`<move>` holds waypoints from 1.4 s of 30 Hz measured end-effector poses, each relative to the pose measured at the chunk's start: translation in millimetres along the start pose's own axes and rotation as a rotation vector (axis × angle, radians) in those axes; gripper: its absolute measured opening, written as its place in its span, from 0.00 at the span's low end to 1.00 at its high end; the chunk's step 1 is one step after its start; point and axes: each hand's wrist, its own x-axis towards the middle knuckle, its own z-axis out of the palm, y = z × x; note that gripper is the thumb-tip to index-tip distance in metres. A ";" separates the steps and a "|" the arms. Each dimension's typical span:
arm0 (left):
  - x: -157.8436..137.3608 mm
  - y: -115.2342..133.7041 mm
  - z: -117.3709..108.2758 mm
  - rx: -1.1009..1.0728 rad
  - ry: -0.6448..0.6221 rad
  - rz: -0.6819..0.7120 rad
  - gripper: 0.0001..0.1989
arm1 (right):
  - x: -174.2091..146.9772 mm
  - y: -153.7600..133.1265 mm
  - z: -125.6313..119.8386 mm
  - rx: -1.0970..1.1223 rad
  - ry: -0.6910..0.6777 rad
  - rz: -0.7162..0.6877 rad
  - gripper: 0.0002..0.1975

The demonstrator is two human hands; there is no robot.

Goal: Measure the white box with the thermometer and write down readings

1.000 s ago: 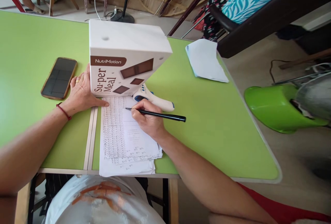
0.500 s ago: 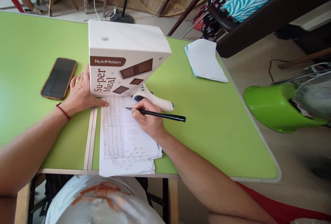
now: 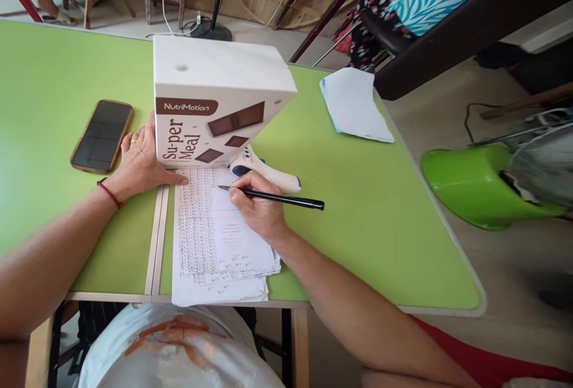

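Note:
A black pen (image 3: 286, 199) is pinched in my right hand (image 3: 259, 206), its tip at the sheets of paper (image 3: 228, 239). Rows of small handwriting cover the left part of the top sheet. My left hand (image 3: 142, 161) lies with fingers spread along the left side of a white box (image 3: 224, 68) printed "NutriMotion Su-per Meal"; the thumb rests on the paper's edge. The box stands upright just beyond the sheets. Beside its lower right corner, partly behind my right hand, lies a white and blue handheld device (image 3: 277, 176), its upper end hidden by the box.
Left of the box a phone (image 3: 102, 136) in a brown case lies on the green table (image 3: 358, 227). Folded papers (image 3: 356, 104) lie near the far right edge. On the floor at right is a green bin (image 3: 474, 188). Another person's foot (image 3: 58, 17) shows at top left.
My right hand and the pen have shifted very slightly to the right. The left hand, box, paper and phone stay where they were.

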 end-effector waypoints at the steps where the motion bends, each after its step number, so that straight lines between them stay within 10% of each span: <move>1: 0.0 -0.1 0.1 -0.004 0.005 0.007 0.58 | 0.0 0.3 0.4 -0.002 -0.007 0.010 0.07; 25: 0.5 -2.0 1.1 -0.029 0.033 0.043 0.59 | 0.3 -1.8 -1.2 -0.060 -0.023 -0.012 0.08; 32: 0.0 -2.0 1.0 -0.021 0.030 0.033 0.60 | -3.8 -5.7 -15.7 -0.268 0.069 -0.252 0.07; 42: -2.2 0.4 -3.3 -0.120 0.107 0.071 0.56 | -10.9 -12.7 -43.9 -0.699 -0.376 -0.432 0.12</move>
